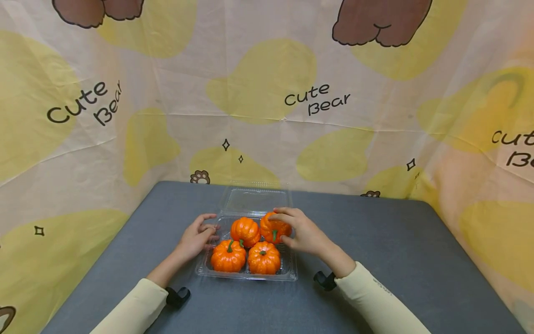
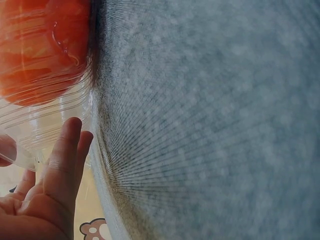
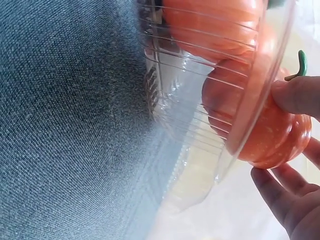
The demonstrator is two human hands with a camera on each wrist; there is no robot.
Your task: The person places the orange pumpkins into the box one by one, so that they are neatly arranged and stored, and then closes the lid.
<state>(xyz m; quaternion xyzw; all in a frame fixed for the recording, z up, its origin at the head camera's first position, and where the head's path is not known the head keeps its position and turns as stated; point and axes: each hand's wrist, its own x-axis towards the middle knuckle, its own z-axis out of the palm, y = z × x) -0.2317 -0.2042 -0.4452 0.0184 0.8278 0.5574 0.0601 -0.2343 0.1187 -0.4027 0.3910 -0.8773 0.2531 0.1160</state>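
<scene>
A clear plastic clamshell box [image 1: 246, 277] lies with its lid [image 1: 256, 200] folded back. Several small orange pumpkins with green stems are grouped at the box: front left [image 1: 227, 258], front right [image 1: 264, 259], back left [image 1: 245, 232] and back right [image 1: 275, 228]. My right hand [image 1: 306, 232] holds the back-right pumpkin [image 3: 280, 130] between thumb and fingers; in the right wrist view it sits tilted, partly above the rim. At the box's left side is my left hand [image 1: 195, 239], its fingers [image 2: 64, 155] fairly straight beside the ribbed wall. Whether they press it I cannot tell.
The box stands on a grey cloth-covered table [image 1: 375, 260]. Behind and at both sides hangs a printed fabric backdrop [image 1: 258, 93]. Black wrist bands [image 1: 178, 297] show at both cream sleeves [image 1: 375, 297].
</scene>
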